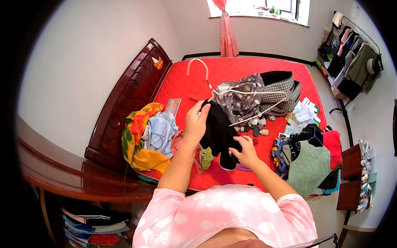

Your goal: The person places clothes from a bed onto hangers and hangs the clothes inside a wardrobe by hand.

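Note:
A white wire hanger (248,91) is held up over the bed, its hook pointing up and to the left. One side of it goes into a black garment (218,128); the other side sticks out bare to the right. My left hand (197,123) is closed on the garment's top edge, just below the hook. Lower down, my right hand (245,151) grips the garment's right edge between thumb and fingers. The garment hangs bunched, so its exact kind is unclear. Behind it lie a patterned grey cloth (242,99) and several rolled socks (261,122).
The bed has a red mattress (194,78) and a dark wooden headboard (124,99). Folded clothes (161,132) lie at left; a pile with a green quilted vest (309,165) is at right. A houndstooth item (281,93) lies behind. A clothes rack (359,53) stands far right.

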`<state>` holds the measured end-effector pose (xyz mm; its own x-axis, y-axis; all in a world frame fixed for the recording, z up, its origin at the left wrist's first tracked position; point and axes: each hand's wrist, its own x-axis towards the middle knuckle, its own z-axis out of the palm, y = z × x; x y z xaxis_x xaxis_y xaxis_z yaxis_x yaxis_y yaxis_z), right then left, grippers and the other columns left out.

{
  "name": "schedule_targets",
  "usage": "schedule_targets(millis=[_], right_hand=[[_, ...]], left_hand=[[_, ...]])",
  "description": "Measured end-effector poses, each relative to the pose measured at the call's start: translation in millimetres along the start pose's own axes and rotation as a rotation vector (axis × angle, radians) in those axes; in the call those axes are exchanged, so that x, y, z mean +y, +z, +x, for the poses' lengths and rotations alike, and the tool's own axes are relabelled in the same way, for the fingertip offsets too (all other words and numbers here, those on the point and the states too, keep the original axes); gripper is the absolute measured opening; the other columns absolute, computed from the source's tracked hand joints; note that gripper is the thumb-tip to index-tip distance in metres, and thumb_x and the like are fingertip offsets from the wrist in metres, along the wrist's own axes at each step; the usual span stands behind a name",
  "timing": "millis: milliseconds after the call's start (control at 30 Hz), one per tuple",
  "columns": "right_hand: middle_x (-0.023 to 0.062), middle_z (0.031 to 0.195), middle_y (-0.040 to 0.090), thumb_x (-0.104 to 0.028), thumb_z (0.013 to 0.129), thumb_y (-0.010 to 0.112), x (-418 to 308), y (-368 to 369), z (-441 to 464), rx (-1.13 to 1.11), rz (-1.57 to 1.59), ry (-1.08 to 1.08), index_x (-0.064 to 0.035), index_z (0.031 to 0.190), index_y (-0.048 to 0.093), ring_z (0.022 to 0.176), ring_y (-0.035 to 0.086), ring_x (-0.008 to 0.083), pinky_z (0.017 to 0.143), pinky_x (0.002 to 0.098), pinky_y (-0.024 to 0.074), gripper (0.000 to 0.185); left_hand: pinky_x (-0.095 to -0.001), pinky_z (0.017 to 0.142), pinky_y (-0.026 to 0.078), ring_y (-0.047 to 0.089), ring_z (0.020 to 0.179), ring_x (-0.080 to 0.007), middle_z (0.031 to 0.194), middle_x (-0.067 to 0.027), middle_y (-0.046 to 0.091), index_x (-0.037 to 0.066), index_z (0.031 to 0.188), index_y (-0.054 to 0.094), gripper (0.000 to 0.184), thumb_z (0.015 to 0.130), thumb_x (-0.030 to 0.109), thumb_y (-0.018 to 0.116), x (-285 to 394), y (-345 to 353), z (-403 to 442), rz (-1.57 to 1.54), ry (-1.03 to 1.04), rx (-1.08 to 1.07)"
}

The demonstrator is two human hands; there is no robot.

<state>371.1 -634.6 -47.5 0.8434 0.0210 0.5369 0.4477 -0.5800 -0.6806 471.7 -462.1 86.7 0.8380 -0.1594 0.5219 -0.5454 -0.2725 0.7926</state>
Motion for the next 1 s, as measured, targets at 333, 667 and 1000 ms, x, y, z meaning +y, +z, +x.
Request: schedule_targets(millis=[333, 667, 1000], right_hand=[[0.0062, 0.082, 0.058, -0.001, 0.060, 0.061, 47, -94, 8, 0.066, -0.470, -0.133, -0.0075, 0.085, 0.057, 0.089, 0.058, 0.0239, 0.100, 0.0492, 0.0283, 0.026], [0.0029, 0.076, 0.052, 0.003, 0.059, 0.058, 16, -141, 41, 0.106, -0.660, -0.218, -0.0079, 0.075, 0.051, 0.082, 0.056, 0.0209, 0.096, 0.0473, 0.0316, 0.020], [0.0145, 0.120, 0.052, -0.015, 0.083, 0.061, 5, -126, 31, 0.334, 0.211, 0.071, -0.0045, 0.125, 0.048, 0.112, 0.050, 0.0267, 0.100, 0.0373, 0.0342, 0.045]], left_hand=[[-0.0279, 0.075, 0.046, 0.061, 0.081, -0.0177, 0.084, -0.0109, 0.065, -0.002, 0.101, 0.061, 0.026, 0.091, 0.022, 0.056, -10, -21, -1, 0.030, 0.030, 0.012], [-0.0339, 0.065, 0.048, 0.062, 0.075, -0.0299, 0.083, -0.0125, 0.063, 0.005, 0.094, 0.065, 0.018, 0.084, 0.018, 0.062, 5, -13, -8, 0.311, 0.201, -0.128], [-0.0318, 0.067, 0.047, 0.061, 0.076, -0.0300, 0.083, -0.0136, 0.062, 0.002, 0.096, 0.064, 0.021, 0.087, 0.020, 0.060, -3, -26, -12, 0.206, 0.172, -0.110]])
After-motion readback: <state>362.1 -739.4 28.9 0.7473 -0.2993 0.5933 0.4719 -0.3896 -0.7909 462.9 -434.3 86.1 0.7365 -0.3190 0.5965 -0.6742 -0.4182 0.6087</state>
